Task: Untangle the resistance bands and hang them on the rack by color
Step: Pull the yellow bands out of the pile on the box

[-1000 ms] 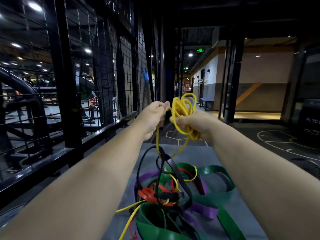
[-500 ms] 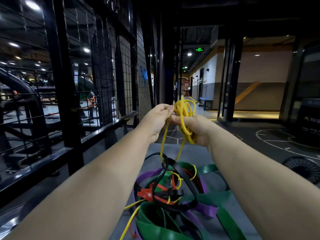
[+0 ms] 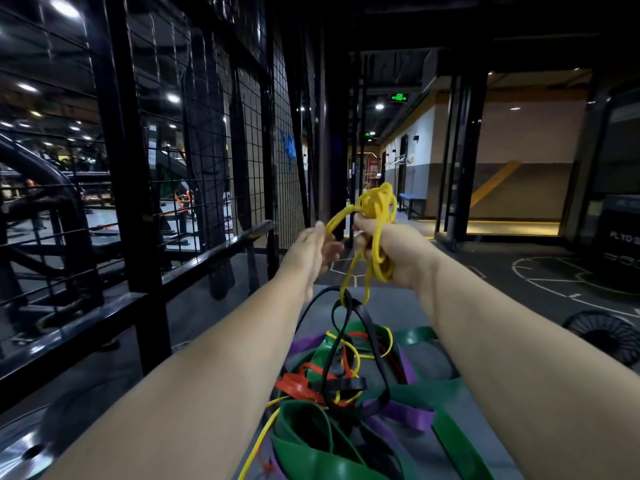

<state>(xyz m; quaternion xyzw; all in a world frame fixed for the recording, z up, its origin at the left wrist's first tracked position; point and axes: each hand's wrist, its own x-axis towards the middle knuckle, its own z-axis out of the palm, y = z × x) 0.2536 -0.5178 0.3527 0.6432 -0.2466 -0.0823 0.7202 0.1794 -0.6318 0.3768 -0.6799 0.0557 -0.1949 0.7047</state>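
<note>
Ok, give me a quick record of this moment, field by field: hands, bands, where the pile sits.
left hand: pinches a loop of the yellow band
right hand: grips the bunched yellow band
yellow band: raised; strands trail down through a black band loop
pile: green, purple, red, black and yellow bands tangled on a grey mat
status: yellow band not yet free

My bare left forearm (image 3: 207,362) and right forearm (image 3: 519,358) reach forward from the lower corners and converge at centre. My right grip (image 3: 398,252) is curled round a bunch of yellow resistance band (image 3: 379,204). My left grip (image 3: 311,252) stands edge-up just beside it, fingertips at one yellow strand; blur hides any pinch.
</note>
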